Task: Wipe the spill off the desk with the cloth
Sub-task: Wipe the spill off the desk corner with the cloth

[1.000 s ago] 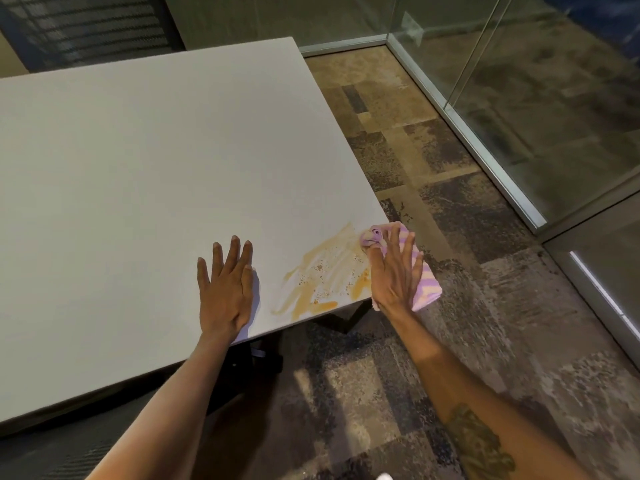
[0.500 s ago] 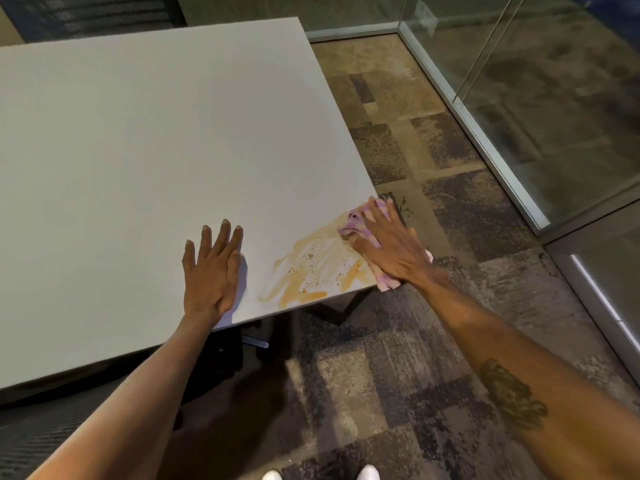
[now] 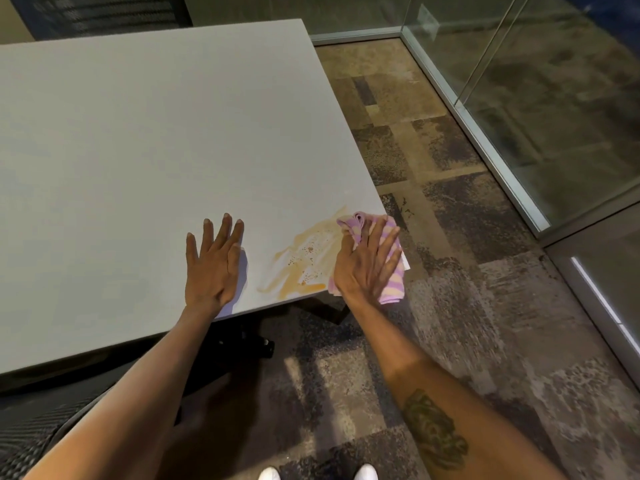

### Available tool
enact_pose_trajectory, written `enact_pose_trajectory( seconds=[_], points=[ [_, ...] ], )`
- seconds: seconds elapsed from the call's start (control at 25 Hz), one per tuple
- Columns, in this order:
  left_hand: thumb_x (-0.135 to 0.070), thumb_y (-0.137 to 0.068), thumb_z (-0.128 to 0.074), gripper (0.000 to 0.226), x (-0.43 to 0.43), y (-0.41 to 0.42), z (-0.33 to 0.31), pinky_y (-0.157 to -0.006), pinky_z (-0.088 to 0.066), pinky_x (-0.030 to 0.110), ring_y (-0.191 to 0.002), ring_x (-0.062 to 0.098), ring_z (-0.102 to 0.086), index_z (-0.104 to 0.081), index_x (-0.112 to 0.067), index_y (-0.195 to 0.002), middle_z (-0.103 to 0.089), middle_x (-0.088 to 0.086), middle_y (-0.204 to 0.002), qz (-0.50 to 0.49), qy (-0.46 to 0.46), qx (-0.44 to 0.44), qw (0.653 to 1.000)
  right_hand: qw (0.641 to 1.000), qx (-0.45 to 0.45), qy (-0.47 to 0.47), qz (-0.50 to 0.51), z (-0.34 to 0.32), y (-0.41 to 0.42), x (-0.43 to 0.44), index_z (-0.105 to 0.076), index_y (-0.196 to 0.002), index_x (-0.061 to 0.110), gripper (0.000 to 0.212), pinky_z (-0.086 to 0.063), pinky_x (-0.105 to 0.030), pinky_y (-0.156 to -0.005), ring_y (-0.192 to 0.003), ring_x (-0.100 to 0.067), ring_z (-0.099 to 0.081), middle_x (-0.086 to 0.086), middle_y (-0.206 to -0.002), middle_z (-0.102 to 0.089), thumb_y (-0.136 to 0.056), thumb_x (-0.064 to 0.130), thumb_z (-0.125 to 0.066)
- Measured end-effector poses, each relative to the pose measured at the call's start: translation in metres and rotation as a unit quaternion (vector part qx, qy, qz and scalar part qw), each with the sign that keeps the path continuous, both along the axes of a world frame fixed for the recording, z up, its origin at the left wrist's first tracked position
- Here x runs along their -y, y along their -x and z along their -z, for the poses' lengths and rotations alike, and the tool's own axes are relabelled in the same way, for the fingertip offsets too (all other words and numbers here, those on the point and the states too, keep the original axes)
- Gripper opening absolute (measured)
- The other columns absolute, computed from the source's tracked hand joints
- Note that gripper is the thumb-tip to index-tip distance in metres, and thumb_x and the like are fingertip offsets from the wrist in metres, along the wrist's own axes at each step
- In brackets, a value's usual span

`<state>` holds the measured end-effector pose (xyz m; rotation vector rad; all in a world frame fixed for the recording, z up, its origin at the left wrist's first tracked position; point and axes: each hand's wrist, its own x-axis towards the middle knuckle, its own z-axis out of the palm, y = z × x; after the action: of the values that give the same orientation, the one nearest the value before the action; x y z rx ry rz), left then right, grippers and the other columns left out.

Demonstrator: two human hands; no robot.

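An orange-brown smeared spill (image 3: 304,259) lies on the near right corner of the pale grey desk (image 3: 145,140). My right hand (image 3: 367,263) presses flat on a pink and purple striped cloth (image 3: 393,285) at the spill's right edge, right at the desk's corner; part of the cloth hangs past the edge. Left of the spill, my left hand (image 3: 214,263) rests palm down on the desk, fingers spread, holding nothing.
Patterned carpet (image 3: 450,306) covers the floor to the right. A glass partition with a metal frame (image 3: 485,147) runs along the far right. A dark mesh chair (image 3: 34,427) sits at the lower left, and dark desk legs show under the near edge.
My right hand swung with the cloth from fingers pointing left across the spill's edge back to fingers pointing up and right. The left hand stayed planted.
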<state>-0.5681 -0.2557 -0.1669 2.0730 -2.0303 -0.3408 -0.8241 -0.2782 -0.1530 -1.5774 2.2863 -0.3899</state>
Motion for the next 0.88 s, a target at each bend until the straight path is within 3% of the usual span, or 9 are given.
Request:
enact_pose_trajectory(
  seconds=[0.12, 0.24, 0.36, 0.56, 0.68, 0.88],
  points=[
    [-0.041, -0.104, -0.005, 0.058, 0.001, -0.001, 0.003, -0.124, -0.003, 0.057, -0.157, 0.025, -0.002, -0.012, -0.029, -0.161, -0.007, -0.008, -0.17, -0.007, 0.0, 0.016, 1.0, 0.998, -0.042, 0.002, -0.036, 0.004, 0.004, 0.01, 0.001, -0.161, 0.021, 0.066, 0.005, -0.048, -0.126, -0.157, -0.029, 0.01, -0.004, -0.171, 0.006, -0.106, 0.05, -0.02],
    [-0.039, -0.105, -0.007, 0.056, 0.002, -0.001, 0.006, -0.125, -0.003, 0.057, -0.158, 0.025, -0.001, -0.01, -0.03, -0.161, -0.005, -0.008, -0.17, -0.006, -0.002, 0.024, 1.0, 0.995, -0.063, -0.005, -0.081, 0.006, 0.006, 0.022, 0.002, -0.161, 0.023, 0.066, 0.007, -0.049, -0.126, -0.156, -0.027, 0.013, -0.004, -0.17, 0.009, -0.106, 0.053, -0.018],
    [-0.039, -0.105, -0.007, 0.056, 0.001, -0.002, 0.006, -0.125, -0.001, 0.056, -0.157, 0.024, 0.003, -0.006, -0.031, -0.161, -0.001, -0.008, -0.17, -0.009, -0.007, 0.043, 0.999, 0.991, -0.034, -0.012, -0.126, 0.005, 0.01, 0.043, 0.002, -0.161, 0.026, 0.066, 0.015, -0.048, -0.124, -0.156, -0.021, 0.016, 0.0, -0.17, 0.01, -0.106, 0.055, -0.019],
    [-0.039, -0.106, -0.008, 0.056, 0.004, -0.001, 0.004, -0.125, 0.0, 0.054, -0.157, 0.024, 0.005, -0.005, -0.031, -0.161, 0.001, -0.009, -0.17, -0.012, -0.012, 0.052, 0.998, 0.973, 0.101, -0.002, -0.208, -0.005, 0.02, 0.077, -0.003, -0.162, 0.029, 0.07, 0.017, -0.036, -0.123, -0.154, -0.006, 0.017, 0.009, -0.17, 0.005, -0.103, 0.057, -0.029],
    [-0.037, -0.107, -0.013, 0.055, 0.003, -0.002, 0.005, -0.125, -0.001, 0.055, -0.157, 0.024, 0.005, -0.006, -0.03, -0.161, 0.001, -0.009, -0.17, -0.012, -0.011, 0.051, 0.999, 0.961, 0.088, -0.019, -0.263, -0.008, 0.02, 0.08, -0.004, -0.162, 0.029, 0.066, 0.014, -0.033, -0.124, -0.15, 0.001, 0.016, 0.008, -0.17, 0.004, -0.106, 0.05, -0.031],
    [-0.039, -0.106, -0.008, 0.055, 0.003, -0.002, 0.006, -0.125, 0.0, 0.055, -0.157, 0.024, 0.004, -0.008, -0.031, -0.161, -0.001, -0.01, -0.17, -0.01, -0.006, 0.045, 0.999, 0.936, 0.08, -0.018, -0.343, -0.017, 0.0, 0.053, -0.007, -0.162, 0.026, 0.062, 0.011, -0.037, -0.126, -0.156, -0.009, 0.011, 0.009, -0.17, 0.0, -0.108, 0.046, -0.031]
  ],
)
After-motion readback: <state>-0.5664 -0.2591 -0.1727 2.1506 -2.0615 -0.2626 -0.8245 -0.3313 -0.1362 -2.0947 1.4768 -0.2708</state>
